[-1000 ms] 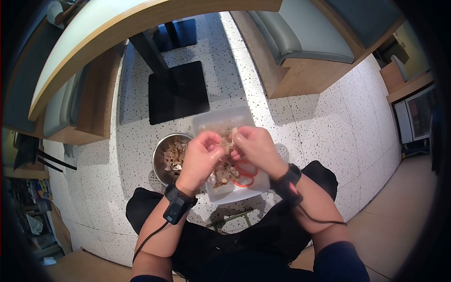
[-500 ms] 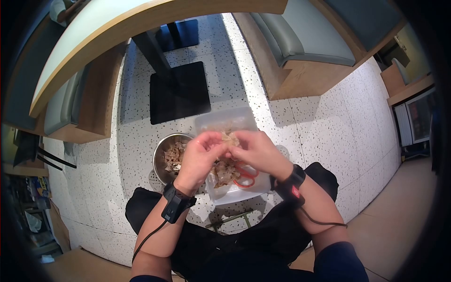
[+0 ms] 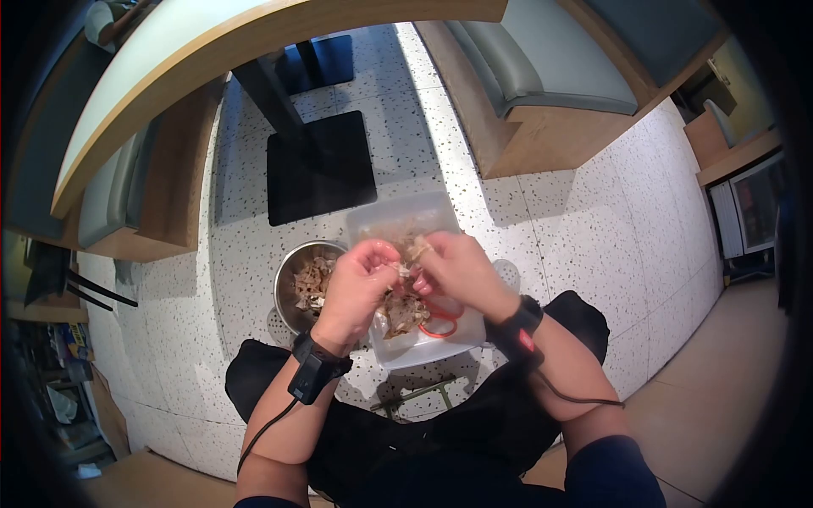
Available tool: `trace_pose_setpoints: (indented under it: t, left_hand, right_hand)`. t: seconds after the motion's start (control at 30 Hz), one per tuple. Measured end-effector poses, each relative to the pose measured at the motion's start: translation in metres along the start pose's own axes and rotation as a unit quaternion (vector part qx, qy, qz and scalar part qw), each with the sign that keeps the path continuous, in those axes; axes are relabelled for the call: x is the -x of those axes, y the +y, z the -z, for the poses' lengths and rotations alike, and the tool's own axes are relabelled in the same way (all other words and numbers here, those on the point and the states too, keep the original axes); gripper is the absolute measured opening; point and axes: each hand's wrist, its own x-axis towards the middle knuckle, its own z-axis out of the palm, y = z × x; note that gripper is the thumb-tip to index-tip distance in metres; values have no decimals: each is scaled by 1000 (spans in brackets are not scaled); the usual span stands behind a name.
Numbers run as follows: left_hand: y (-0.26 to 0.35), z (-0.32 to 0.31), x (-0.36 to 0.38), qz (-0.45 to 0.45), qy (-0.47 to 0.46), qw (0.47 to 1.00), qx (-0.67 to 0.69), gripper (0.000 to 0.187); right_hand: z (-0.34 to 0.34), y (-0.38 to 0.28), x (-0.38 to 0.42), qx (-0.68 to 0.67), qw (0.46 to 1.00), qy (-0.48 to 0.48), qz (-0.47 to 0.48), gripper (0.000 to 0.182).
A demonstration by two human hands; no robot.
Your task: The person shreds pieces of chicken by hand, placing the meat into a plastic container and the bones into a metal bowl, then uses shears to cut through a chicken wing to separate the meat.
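We record both hands raised over the pale tub (image 3: 466, 337), close together, fingers bent inward. The left hand (image 3: 360, 284) has its thumb and fingers drawn together at a small, pale brown piece (image 3: 405, 271); the right hand (image 3: 459, 267) grips it from the other side (the fingers partly cover it, so we cannot tell its full shape, nor whether it is one bit or two). The piece is above the tub, clear of the heap (image 3: 404, 316) of similar brown scraps lying inside. Beside the heap, toward the right hand's side, we note orange loops (image 3: 439, 334) in the tub (what they belong to is hidden). The metal bowl (image 3: 286, 264) stands just beside the tub, on the left hand's side, and contains more brown scraps (image 3: 312, 283). We see a black device (image 3: 315, 374) strapped at the left wrist, and another (image 3: 515, 337) at the right, each with a cable.
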Motion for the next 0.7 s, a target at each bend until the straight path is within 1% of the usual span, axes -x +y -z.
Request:
trace_pose_setpoints:
  t: [0.03,0.07,0.1,0.17,0.2,0.27,0.3,0.37,0.5,0.57,0.6,0.67,0.7]
  left_hand:
    - [2,0,0,-9,19,1000,-15,20]
    - [3,0,0,-18,39,999,-29,19]
    - [4,-2,0,-19,40,999,-29,19]
    - [4,-8,0,-26,32,999,-26,23]
    - [3,-8,0,-30,32,999,-27,25]
    - [7,-7,1,-16,38,998,-37,24]
    - [9,-6,1,-3,43,998,-47,22]
    - [6,-4,1,-4,39,999,-36,21]
    - [5,-2,-1,5,30,999,-25,18]
    - [7,-2,1,7,24,999,-30,16]
    - [8,-2,1,10,18,999,-34,14]
    - [6,-3,2,3,8,1000,-30,11]
    - [5,-3,2,-4,-1,1000,-26,8]
  right_hand:
    - [3,0,-2,-12,999,15,-34,20]
    - [6,1,-2,-8,999,-9,-35,20]
    - [5,2,-1,-8,999,-10,-35,20]
    - [0,6,2,-49,996,-73,0,21]
    - [0,6,2,-49,996,-74,0,21]
    - [0,8,3,70,990,-97,68,23]
    - [-1,9,4,70,990,-97,68,23]
    - [-3,9,5,84,987,-88,104,23]
    - [0,7,6,77,992,-55,85,25]
    - [3,-1,9,132,984,-10,119,25]
    - [5,-1,8,132,984,-10,119,25]
    - [9,2,6,202,964,3,173,24]
    - [9,3,5,201,964,4,173,24]
